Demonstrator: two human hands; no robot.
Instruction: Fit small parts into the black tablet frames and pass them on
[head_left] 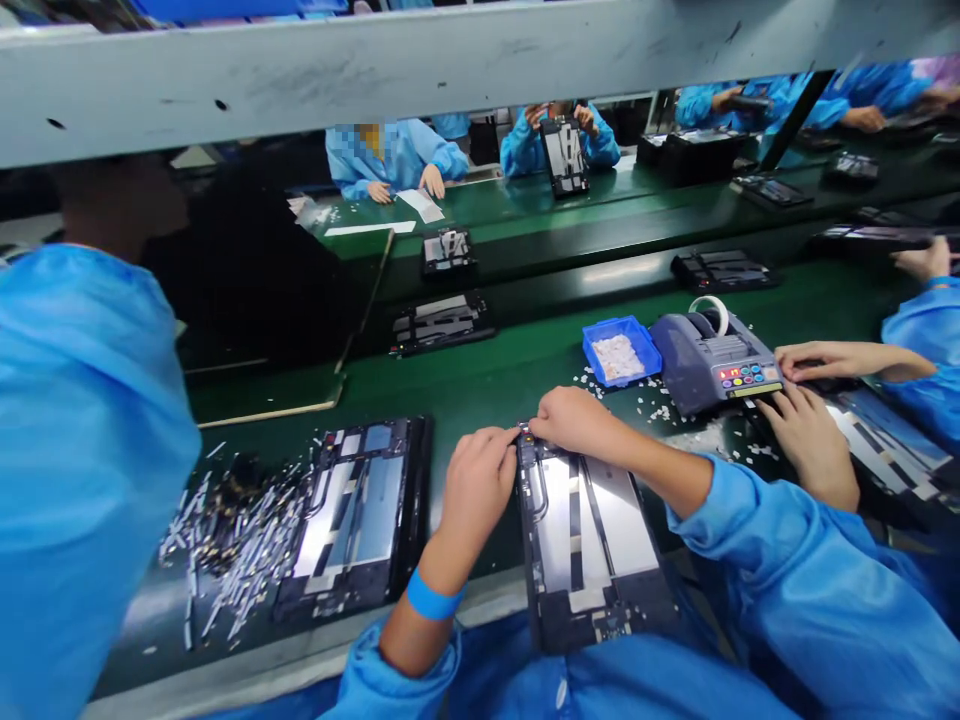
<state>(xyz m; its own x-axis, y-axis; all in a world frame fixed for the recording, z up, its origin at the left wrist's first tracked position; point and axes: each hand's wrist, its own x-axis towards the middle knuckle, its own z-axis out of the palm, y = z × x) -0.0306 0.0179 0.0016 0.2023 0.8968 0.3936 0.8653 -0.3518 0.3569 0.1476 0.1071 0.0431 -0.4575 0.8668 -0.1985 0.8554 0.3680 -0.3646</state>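
Both sets of fingers pinch at the top edge of a dark tablet frame (589,545) on the green surface (487,385); left hand (476,490) curled at its corner, right hand (574,420) beside it, what they grip hidden. Factory line; blue tray (637,345), tape dispenser (712,365) behind

Black tablet chassis (589,545) w/ silver inner plates lies flat, open-side up, at bench's near edge.
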